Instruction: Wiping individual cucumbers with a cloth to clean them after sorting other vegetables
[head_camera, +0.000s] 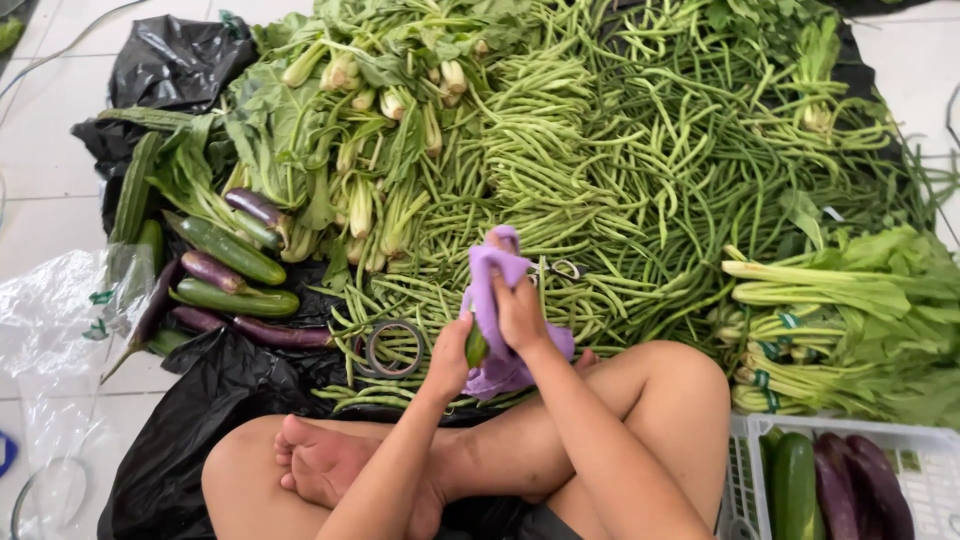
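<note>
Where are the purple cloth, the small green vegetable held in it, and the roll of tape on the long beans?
Purple cloth (490, 290): head view, on its upper fold.
Small green vegetable (477, 349): head view, on its exposed skin.
Roll of tape (395, 349): head view, on the ring's rim.

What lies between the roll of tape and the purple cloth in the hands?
In the head view, only loose green beans lie between the tape roll and the purple cloth; the left hand borders that stretch.

Clear plastic bag (55, 320), far left floor.
</note>
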